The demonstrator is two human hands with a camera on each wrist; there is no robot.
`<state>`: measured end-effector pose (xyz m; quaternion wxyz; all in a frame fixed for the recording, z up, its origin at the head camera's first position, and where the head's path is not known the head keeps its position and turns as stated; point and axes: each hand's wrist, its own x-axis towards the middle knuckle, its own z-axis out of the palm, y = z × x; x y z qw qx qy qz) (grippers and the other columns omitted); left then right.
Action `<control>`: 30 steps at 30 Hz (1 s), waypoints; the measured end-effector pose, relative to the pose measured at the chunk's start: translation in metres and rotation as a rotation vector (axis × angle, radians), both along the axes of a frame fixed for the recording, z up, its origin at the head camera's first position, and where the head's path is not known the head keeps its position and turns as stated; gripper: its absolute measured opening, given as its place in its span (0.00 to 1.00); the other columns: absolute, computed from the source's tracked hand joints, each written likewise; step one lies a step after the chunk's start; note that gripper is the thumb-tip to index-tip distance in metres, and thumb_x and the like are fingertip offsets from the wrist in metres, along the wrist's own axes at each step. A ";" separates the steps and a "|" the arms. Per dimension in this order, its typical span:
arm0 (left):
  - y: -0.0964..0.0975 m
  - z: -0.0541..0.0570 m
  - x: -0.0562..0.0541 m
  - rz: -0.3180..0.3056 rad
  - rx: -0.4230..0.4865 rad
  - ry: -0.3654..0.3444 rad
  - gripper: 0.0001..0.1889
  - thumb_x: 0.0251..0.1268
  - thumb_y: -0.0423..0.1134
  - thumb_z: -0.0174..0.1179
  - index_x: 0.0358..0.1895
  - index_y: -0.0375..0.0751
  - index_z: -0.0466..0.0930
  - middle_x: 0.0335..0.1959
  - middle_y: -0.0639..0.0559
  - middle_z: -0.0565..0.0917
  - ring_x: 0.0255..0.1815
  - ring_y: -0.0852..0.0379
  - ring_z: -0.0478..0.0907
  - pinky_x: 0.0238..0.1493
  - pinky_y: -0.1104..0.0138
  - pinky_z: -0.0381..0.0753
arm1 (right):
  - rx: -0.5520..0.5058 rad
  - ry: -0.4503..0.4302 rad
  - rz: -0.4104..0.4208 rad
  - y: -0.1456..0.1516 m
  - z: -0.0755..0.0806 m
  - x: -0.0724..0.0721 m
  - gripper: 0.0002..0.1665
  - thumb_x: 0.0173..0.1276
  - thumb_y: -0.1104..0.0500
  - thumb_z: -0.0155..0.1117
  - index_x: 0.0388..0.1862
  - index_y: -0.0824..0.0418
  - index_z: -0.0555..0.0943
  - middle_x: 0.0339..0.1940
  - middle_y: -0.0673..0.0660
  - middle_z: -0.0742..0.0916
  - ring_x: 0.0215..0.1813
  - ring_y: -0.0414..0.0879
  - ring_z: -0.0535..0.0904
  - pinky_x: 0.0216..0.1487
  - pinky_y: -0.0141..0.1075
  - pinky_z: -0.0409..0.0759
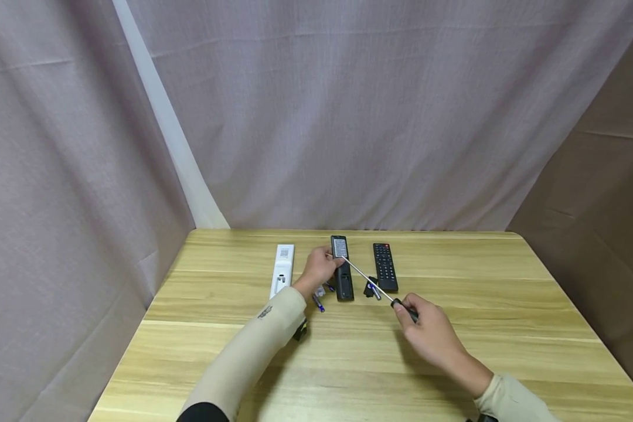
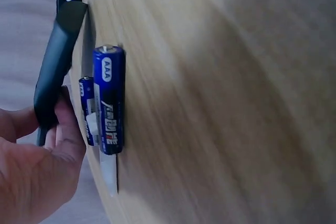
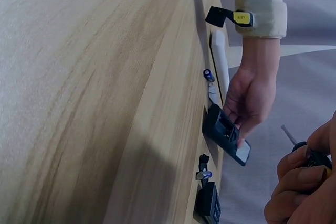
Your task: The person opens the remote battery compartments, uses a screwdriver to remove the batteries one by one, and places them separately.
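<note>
My left hand (image 1: 318, 268) grips a black remote control (image 1: 344, 286) by its side, fingers and thumb pinching it. The remote's back faces up, with a pale label at the far end and a dark battery recess at the near end. In the right wrist view this remote (image 3: 220, 129) is tilted off the tabletop. My right hand (image 1: 431, 333) holds a screwdriver (image 1: 368, 278) by its black handle. The long shaft points up-left and its tip overlaps the label in the head view; whether they touch I cannot tell. Blue AAA batteries (image 2: 109, 103) lie below the left hand.
To the left lies a white remote (image 1: 282, 269), back up. On the right a second black remote (image 1: 385, 266) lies buttons up, beside a small black cover (image 1: 368, 289) and a battery (image 1: 376, 293). Curtains (image 1: 348, 117) hang behind the wooden table (image 1: 374, 375).
</note>
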<state>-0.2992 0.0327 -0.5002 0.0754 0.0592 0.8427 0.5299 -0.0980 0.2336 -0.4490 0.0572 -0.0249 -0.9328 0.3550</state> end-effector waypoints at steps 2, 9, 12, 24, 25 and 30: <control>0.000 0.000 -0.001 0.003 -0.027 -0.007 0.15 0.75 0.38 0.68 0.54 0.30 0.85 0.39 0.44 0.87 0.31 0.59 0.77 0.29 0.72 0.76 | -0.002 -0.001 0.001 0.000 0.000 0.000 0.13 0.81 0.54 0.60 0.33 0.56 0.79 0.20 0.48 0.73 0.22 0.40 0.66 0.22 0.31 0.67; -0.004 0.001 -0.007 0.008 -0.174 -0.035 0.14 0.70 0.41 0.73 0.32 0.38 0.80 0.34 0.46 0.86 0.32 0.57 0.77 0.29 0.71 0.75 | -0.007 0.010 0.011 0.000 0.000 0.000 0.12 0.80 0.55 0.61 0.34 0.56 0.81 0.20 0.48 0.75 0.22 0.40 0.66 0.23 0.31 0.67; -0.005 0.002 -0.009 0.003 -0.235 -0.033 0.15 0.69 0.43 0.74 0.30 0.40 0.78 0.32 0.48 0.84 0.32 0.56 0.76 0.29 0.71 0.73 | -0.009 0.012 0.011 -0.001 -0.001 0.000 0.12 0.81 0.55 0.61 0.35 0.57 0.81 0.20 0.48 0.75 0.22 0.40 0.66 0.23 0.31 0.68; -0.013 0.012 -0.012 -0.112 -0.362 -0.070 0.24 0.67 0.47 0.75 0.22 0.47 0.67 0.24 0.55 0.70 0.27 0.56 0.68 0.28 0.67 0.70 | -0.034 0.000 0.026 -0.002 -0.003 0.004 0.11 0.81 0.54 0.62 0.38 0.58 0.82 0.21 0.48 0.76 0.22 0.38 0.65 0.23 0.30 0.67; -0.014 0.014 -0.012 -0.120 -0.373 -0.083 0.23 0.67 0.48 0.74 0.24 0.46 0.68 0.25 0.54 0.70 0.29 0.56 0.69 0.30 0.67 0.71 | -0.039 -0.003 0.031 -0.002 -0.004 0.004 0.11 0.81 0.54 0.62 0.38 0.58 0.83 0.21 0.48 0.76 0.22 0.38 0.65 0.23 0.30 0.67; -0.016 0.020 -0.011 -0.154 -0.442 -0.117 0.20 0.69 0.52 0.73 0.37 0.40 0.76 0.33 0.50 0.74 0.36 0.53 0.72 0.38 0.63 0.75 | -0.047 -0.006 0.041 -0.003 -0.005 0.004 0.11 0.81 0.54 0.61 0.39 0.59 0.83 0.21 0.48 0.76 0.22 0.38 0.65 0.22 0.30 0.67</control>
